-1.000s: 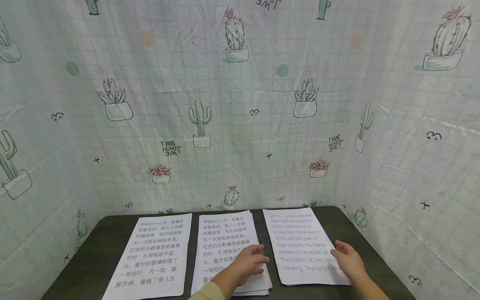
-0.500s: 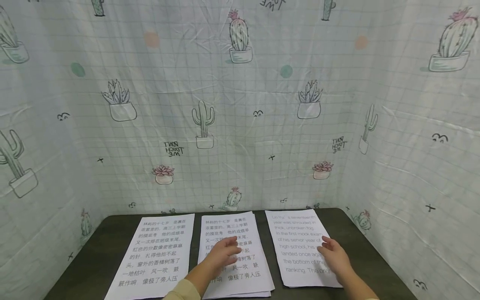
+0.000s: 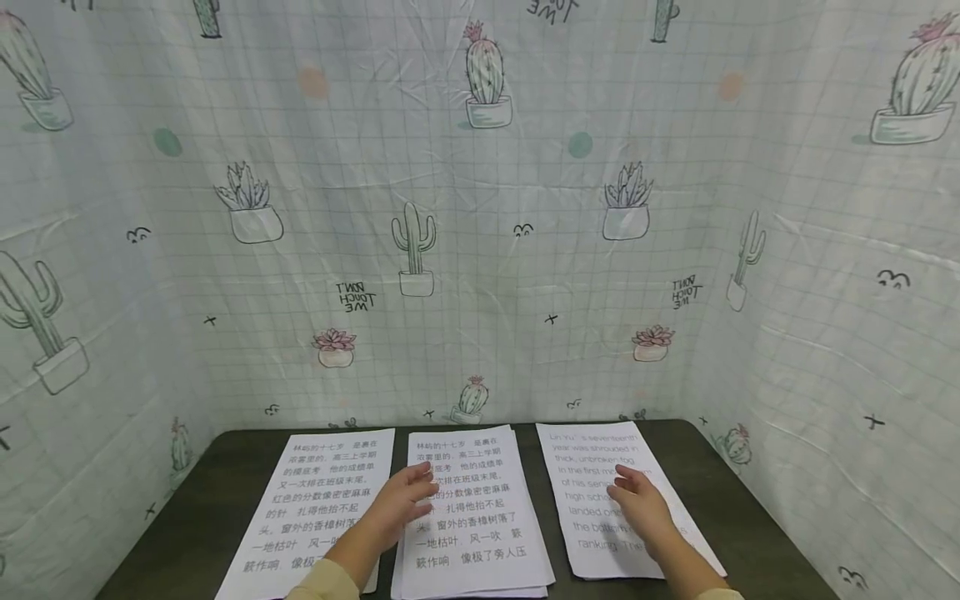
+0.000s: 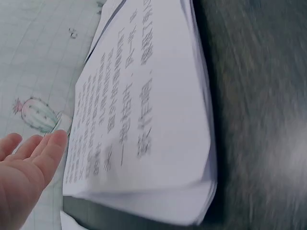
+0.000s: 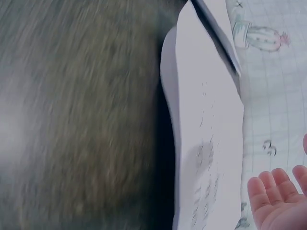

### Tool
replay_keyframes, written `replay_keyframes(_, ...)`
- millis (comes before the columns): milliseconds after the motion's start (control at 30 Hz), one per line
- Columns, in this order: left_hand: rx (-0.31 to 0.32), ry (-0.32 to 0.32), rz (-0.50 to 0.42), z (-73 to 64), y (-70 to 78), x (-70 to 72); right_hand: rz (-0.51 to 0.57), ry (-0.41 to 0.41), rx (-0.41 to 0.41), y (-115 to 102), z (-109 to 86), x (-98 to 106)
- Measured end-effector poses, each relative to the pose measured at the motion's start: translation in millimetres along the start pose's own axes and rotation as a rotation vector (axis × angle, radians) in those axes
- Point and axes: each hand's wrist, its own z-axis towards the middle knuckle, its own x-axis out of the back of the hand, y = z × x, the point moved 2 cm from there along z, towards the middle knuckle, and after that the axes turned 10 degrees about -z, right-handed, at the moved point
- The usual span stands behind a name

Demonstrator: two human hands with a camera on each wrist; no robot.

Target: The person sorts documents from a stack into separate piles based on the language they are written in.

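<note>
Left hand: fingers loose, holding nothing, over middle stack, left edge.
Right hand: likewise, over right stack.
Head view only: left stack nearly whole, on table.
Right wrist view only: lower sheet bulging.

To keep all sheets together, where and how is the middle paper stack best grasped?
Probably pinch the middle stack by its near edge, through all layers, coming from the person's side: sheets stagger there, and the left paper and English paper flank it.
</note>
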Motion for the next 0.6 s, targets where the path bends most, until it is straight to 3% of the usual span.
replay_keyframes(267, -0.019, 0.069, 0.029, -5.0, 3.3, 26.6, 0.041, -0.029, 0.035, -18.6, 0.4, -17.7)
replay_keyframes(500, 0.0, 0.157, 0.034, -9.0, 3.3, 47.6, 0.076, -0.035, 0.034, -32.7, -0.2, -31.4)
replay_keyframes(600, 0.01, 0.166, 0.017, -11.5, 3.0, 54.4, 0.093, -0.037, 0.043, -37.6, -1.4, -36.7)
